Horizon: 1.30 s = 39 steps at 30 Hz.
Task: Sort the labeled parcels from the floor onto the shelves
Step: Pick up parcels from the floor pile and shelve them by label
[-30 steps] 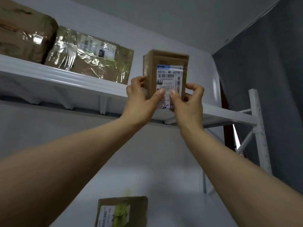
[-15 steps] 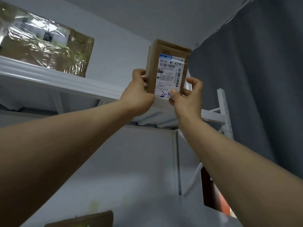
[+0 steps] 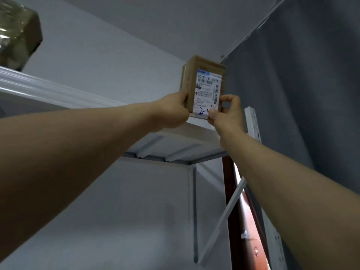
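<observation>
Grey walls (image 3: 116,75) and a pale ceiling (image 3: 175,20) closed in overhead, with a dark curtain (image 3: 311,94) hanging to the right. At the right end of the top shelf (image 3: 58,92), near the perforated upright (image 3: 253,121), a small cardboard parcel (image 3: 188,82) stood on end at the front lip, held from both sides. The left hand (image 3: 173,112) gripped its lower left edge with curled fingers. The right hand (image 3: 228,114) pinched the lower right corner between thumb and fingertips. From below it could not be told whether the base bore on the shelf.

The step looked like setting the parcel down. Done well, the base would be pushed fully back past the lip before either hand let go, since a tall, narrow box so near an edge would likely tip. Releasing one hand at a time and keeping the printed face outward seemed wise.

The parcel was a plain brown carton, taller than wide. A white shipping label (image 3: 207,92) covered most of its front, with barcodes, a printed code along the top and a blue handwritten mark at the bottom, partly behind the right thumb. A film-wrapped parcel (image 3: 17,36) sat well apart, far left on the same shelf.
</observation>
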Each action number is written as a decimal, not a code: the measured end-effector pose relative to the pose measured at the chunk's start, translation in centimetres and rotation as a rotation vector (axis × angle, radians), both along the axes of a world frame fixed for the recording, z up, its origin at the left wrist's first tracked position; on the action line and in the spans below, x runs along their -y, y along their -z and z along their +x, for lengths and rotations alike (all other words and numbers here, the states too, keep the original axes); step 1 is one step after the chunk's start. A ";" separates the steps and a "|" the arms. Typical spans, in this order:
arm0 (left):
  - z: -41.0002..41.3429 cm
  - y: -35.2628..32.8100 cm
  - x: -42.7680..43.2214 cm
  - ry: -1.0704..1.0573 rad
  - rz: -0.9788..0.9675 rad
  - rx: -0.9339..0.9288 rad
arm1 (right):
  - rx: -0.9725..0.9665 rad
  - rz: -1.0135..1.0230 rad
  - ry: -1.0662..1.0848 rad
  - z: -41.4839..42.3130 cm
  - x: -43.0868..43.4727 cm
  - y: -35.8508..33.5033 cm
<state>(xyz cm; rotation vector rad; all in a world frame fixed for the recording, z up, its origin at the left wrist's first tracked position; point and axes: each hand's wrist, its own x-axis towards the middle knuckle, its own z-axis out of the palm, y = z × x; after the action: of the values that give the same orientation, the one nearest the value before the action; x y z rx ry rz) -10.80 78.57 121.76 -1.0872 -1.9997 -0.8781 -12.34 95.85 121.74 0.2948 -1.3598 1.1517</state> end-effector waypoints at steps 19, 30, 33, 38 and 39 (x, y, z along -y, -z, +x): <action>-6.1 -1.9 -10.4 -0.617 -0.291 -0.103 | 0.203 0.103 0.219 -10.6 -10.3 -2.8; -6.3 -1.4 -10.1 -0.600 -0.268 -0.096 | 0.189 0.036 0.388 -8.7 -9.0 -1.3; -6.7 -1.1 -9.6 -0.544 -0.156 -0.205 | 0.181 0.023 0.492 -7.5 -8.0 -0.8; -6.4 -0.2 -6.5 -0.451 -0.068 -0.354 | 0.171 0.040 0.526 -5.9 -4.2 -0.3; -6.2 0.0 -5.6 -0.439 -0.058 -0.397 | 0.171 0.047 0.518 -5.6 -3.2 -0.2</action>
<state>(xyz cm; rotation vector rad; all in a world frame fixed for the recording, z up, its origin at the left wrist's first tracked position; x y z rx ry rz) -16.99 84.20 121.78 -0.7357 -1.8275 -0.3439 -17.97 99.09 121.91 -0.1250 -1.4998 0.7229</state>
